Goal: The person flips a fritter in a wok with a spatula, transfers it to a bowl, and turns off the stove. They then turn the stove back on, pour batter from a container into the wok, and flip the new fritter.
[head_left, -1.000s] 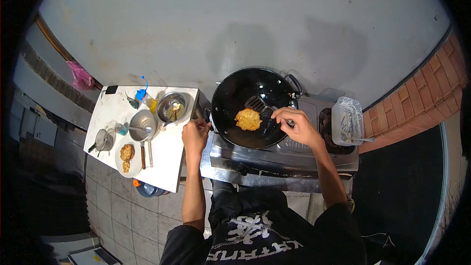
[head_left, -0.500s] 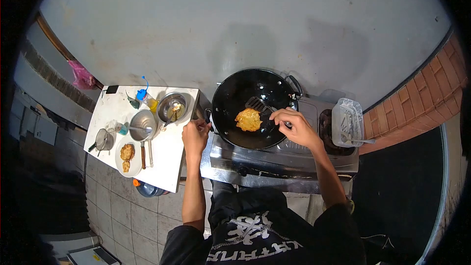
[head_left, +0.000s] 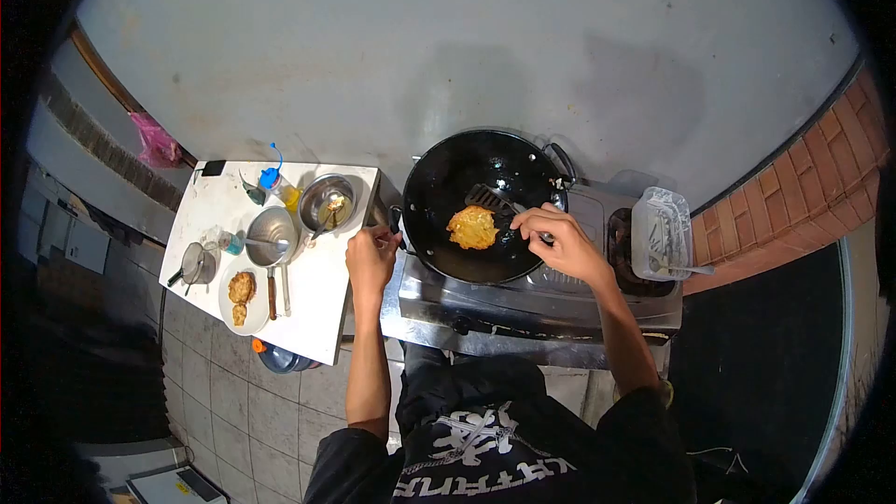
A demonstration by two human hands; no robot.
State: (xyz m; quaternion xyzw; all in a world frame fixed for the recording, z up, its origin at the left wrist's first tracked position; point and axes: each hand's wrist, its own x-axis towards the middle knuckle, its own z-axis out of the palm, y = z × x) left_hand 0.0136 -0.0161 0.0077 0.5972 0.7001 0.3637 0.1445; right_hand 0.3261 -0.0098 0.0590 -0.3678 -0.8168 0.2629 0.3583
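Note:
A black wok (head_left: 448,163) sits on the stove, and a golden-brown fried egg (head_left: 473,227) lies in it. My right hand (head_left: 562,241) is closed around the handle of a slotted spatula (head_left: 485,196), whose dark blade rests in the wok just behind the egg. At the wok's left side, my left hand (head_left: 371,257) is closed on the wok's side handle (head_left: 396,219); its fingertips are partly hidden.
A white table (head_left: 313,322) at left bears a plate (head_left: 245,327) of fried food, a saucepan (head_left: 272,224), a metal bowl (head_left: 327,189) with a spoon and an oil bottle (head_left: 283,190). A plastic container (head_left: 661,233) stands on the stove's right (head_left: 541,317).
Almost nothing differs. My right hand has shifted very slightly with the spatula; the egg and my left hand stay in place.

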